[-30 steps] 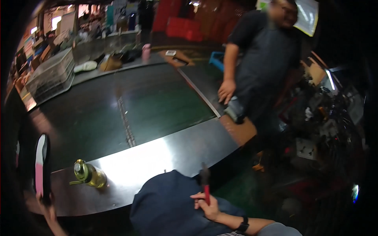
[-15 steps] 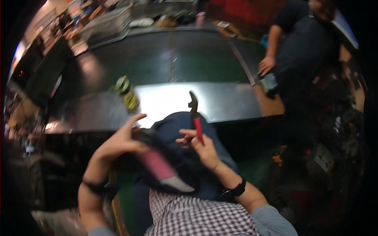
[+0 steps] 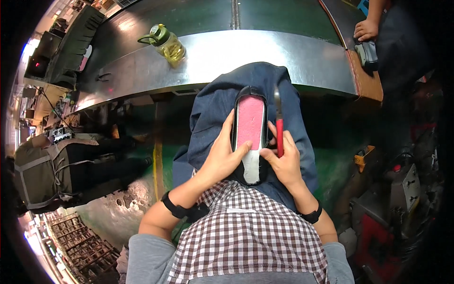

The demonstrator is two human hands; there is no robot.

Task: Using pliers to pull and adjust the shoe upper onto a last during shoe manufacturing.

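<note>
A black shoe upper [image 3: 238, 165] lies bottom up on my lap, its long axis pointing away from me. Its underside shows a pink board [image 3: 251, 118] at the far part and a white strip [image 3: 251, 168] at the near end. My left hand [image 3: 226, 154] grips the upper's left side, thumb on the pink board. My right hand [image 3: 286, 158] is closed around red-handled lasting pincers [image 3: 279, 130], their dark metal head pointing away. That hand's thumb rests at the white strip's right edge; whether the pincers' jaws are apart cannot be seen.
A metal-edged worktable [image 3: 302, 45] lies ahead, with a green water bottle [image 3: 169, 46] on it. At the right, another person's hand [image 3: 366, 31] rests by a dark device [image 3: 368, 54]. A rack [image 3: 78, 241] stands at left, machinery [image 3: 404, 189] at right.
The view has shifted downward. The shoe upper, slanted and blurred before, is now straight between both hands. My left hand's fingers have closed on it, and my right hand has come against it with the pincers.
</note>
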